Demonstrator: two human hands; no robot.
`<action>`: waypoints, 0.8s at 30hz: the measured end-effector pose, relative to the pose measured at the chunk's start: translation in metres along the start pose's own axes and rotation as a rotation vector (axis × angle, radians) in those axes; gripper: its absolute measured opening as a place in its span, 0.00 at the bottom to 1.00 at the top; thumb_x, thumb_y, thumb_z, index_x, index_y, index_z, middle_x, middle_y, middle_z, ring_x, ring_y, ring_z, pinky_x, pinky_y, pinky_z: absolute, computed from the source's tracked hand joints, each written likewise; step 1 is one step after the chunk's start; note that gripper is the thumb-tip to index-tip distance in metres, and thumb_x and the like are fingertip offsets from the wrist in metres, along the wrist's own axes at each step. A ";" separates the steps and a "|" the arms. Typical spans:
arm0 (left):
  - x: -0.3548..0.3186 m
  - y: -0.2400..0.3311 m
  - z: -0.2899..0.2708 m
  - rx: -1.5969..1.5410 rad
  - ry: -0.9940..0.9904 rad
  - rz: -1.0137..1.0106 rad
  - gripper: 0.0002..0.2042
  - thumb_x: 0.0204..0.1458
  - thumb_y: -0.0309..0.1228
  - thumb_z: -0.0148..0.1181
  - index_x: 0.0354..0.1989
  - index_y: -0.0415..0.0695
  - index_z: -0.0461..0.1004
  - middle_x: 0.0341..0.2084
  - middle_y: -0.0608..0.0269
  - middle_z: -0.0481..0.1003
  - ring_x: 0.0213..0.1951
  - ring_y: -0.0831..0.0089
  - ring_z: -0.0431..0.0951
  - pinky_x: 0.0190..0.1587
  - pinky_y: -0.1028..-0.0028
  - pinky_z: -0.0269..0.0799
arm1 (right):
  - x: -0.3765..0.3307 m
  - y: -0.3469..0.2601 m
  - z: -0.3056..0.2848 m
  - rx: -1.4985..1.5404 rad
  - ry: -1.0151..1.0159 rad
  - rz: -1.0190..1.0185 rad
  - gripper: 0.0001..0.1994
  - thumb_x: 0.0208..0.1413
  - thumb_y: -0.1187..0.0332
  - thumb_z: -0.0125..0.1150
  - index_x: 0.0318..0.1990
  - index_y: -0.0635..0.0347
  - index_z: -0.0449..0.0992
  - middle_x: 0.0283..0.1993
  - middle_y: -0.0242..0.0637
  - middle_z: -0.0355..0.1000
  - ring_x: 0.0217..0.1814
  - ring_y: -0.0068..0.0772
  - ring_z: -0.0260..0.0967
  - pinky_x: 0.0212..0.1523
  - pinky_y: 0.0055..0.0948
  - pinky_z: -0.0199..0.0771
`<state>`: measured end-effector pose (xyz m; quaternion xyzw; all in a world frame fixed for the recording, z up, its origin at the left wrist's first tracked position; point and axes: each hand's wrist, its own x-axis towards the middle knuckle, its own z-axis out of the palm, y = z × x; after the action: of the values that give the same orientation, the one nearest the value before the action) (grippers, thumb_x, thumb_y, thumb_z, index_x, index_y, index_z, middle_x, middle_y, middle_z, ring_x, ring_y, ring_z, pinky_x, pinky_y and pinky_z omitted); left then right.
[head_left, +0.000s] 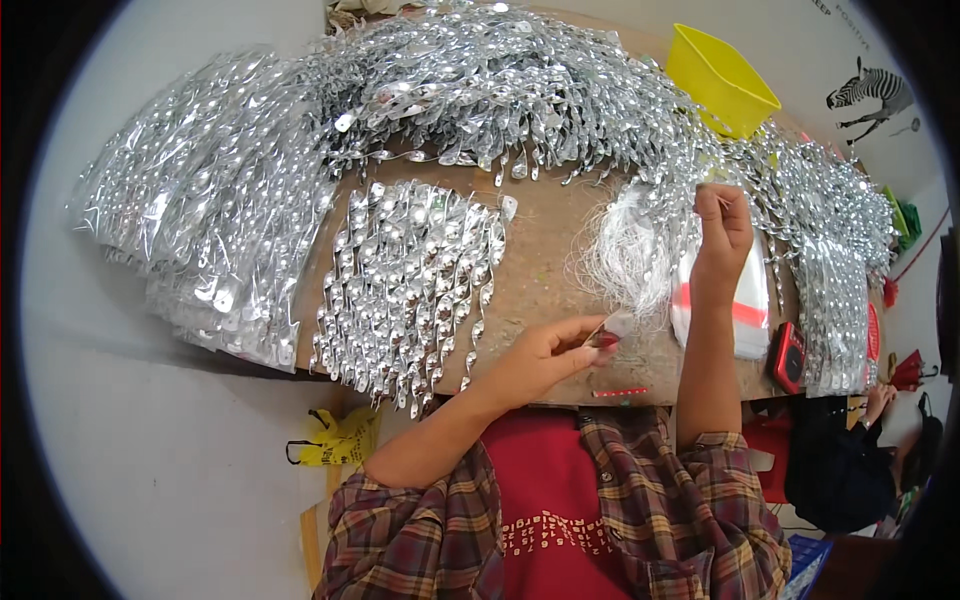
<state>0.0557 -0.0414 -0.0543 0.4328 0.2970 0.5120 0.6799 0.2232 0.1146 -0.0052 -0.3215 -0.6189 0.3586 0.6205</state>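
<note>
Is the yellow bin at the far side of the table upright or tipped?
Tipped. The yellow bin leans on the silver spiral ornaments, with its open mouth slanted toward the right. Nothing is visible inside it.

Bare board (545, 260) lies open between the hands; silver spirals (410, 270) crowd left of the left hand (545, 355), white thread (625, 255) and stacked bags (750, 305) hem the right hand (722, 235)
</note>
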 end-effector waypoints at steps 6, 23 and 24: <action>-0.014 0.056 -0.033 0.291 0.587 0.035 0.13 0.52 0.31 0.52 0.45 0.42 0.70 0.30 0.65 0.75 0.24 0.88 0.70 0.18 0.88 0.58 | -0.020 0.013 0.015 0.073 -0.170 0.182 0.07 0.55 0.71 0.53 0.39 0.63 0.71 0.35 0.28 0.69 0.39 0.17 0.63 0.43 0.18 0.62; 0.014 0.050 -0.154 1.374 0.839 0.238 0.14 0.45 0.30 0.58 0.41 0.41 0.74 0.26 0.59 0.71 0.27 0.68 0.72 0.32 0.73 0.67 | 0.035 0.094 0.079 -0.686 -0.474 -0.209 0.10 0.49 0.71 0.57 0.41 0.59 0.73 0.49 0.36 0.67 0.40 0.30 0.69 0.38 0.26 0.68; 0.015 0.049 -0.156 1.356 0.837 0.255 0.13 0.45 0.30 0.58 0.41 0.42 0.74 0.29 0.58 0.71 0.29 0.67 0.73 0.33 0.72 0.67 | 0.039 0.106 0.083 -0.852 -0.483 -0.342 0.13 0.47 0.71 0.57 0.43 0.59 0.72 0.54 0.38 0.64 0.43 0.35 0.69 0.39 0.30 0.68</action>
<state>-0.0933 0.0221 -0.0804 0.5540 0.7215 0.4136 0.0379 0.1340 0.2005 -0.0717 -0.3482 -0.8792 0.0322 0.3236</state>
